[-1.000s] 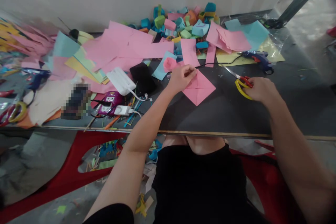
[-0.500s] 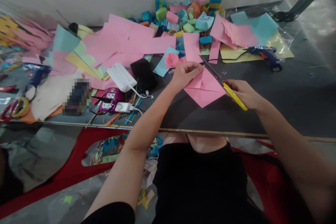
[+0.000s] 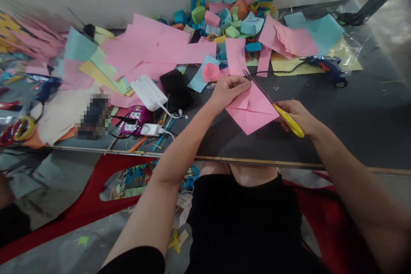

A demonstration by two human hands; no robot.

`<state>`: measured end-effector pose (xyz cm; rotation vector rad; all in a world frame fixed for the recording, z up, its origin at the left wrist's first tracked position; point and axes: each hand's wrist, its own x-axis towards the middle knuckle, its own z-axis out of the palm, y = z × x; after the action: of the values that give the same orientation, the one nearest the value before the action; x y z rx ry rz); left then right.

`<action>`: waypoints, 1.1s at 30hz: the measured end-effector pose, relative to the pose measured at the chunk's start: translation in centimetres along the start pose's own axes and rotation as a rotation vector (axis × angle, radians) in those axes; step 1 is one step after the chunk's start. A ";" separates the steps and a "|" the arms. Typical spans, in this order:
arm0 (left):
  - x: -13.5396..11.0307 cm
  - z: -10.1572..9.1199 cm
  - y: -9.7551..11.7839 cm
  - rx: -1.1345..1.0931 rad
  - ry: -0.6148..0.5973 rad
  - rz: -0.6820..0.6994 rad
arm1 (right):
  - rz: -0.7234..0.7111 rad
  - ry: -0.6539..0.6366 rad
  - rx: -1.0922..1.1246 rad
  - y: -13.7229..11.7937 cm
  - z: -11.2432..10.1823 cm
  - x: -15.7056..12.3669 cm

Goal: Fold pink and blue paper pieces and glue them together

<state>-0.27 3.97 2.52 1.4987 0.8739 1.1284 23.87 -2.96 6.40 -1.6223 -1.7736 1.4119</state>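
Observation:
My left hand (image 3: 231, 90) pinches the top corner of a folded pink sheet of paper (image 3: 253, 116), holding it just over the dark tabletop. Creases run across the sheet. In my right hand (image 3: 297, 115) is a pair of scissors (image 3: 290, 123) with yellow handles. Their blades lie along the paper's upper right edge, and the tips are slightly apart near my left fingertips. A rolled pink paper flower (image 3: 211, 72) rests on a light blue piece just beyond my left hand.
Pink sheets (image 3: 154, 47) cover the back left, beside a heap of small coloured paper pieces (image 3: 231, 19). A blue glue gun (image 3: 332, 66) lies at right. On the left are a white power bank (image 3: 149, 92), a black pouch (image 3: 176, 90) and a purple power strip (image 3: 136, 120).
The scissors' tips have parted a little at the paper's upper edge. My left hand keeps its pinch on the paper. The whole view has shifted slightly.

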 end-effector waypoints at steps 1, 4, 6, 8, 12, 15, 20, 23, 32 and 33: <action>0.0 0.0 0.0 -0.002 0.001 -0.002 | -0.010 -0.001 -0.003 0.0 0.0 0.0; 0.0 0.0 -0.2 -0.011 0.002 0.007 | -0.060 0.002 -0.047 0.3 -0.1 0.2; 0.0 0.0 -0.3 -0.020 0.001 0.016 | -0.085 0.009 -0.071 0.6 -0.2 0.3; 0.1 0.0 -0.5 -0.024 0.003 0.015 | -0.105 0.015 -0.073 0.8 -0.1 0.3; 0.1 0.1 -0.7 -0.041 0.014 0.028 | -0.169 0.044 -0.064 1.1 0.3 0.4; 0.0 0.3 -0.8 -0.060 0.009 0.026 | -0.208 0.072 -0.063 1.0 0.6 0.3; -0.1 0.3 -0.8 -0.068 0.007 0.022 | -0.202 0.071 -0.097 0.6 0.4 0.1; -0.1 0.3 -0.9 -0.061 0.021 0.025 | -0.187 0.071 -0.122 0.5 0.3 0.1; 0.0 0.4 -1.1 -0.058 0.031 0.024 | -0.178 0.089 -0.108 0.7 0.6 0.1; 0.0 0.4 -1.1 -0.058 0.027 0.022 | -0.176 0.085 -0.105 0.7 0.6 0.2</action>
<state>0.15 4.07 1.39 1.4517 0.8377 1.1834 23.70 -3.19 5.51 -1.5100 -1.9176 1.1723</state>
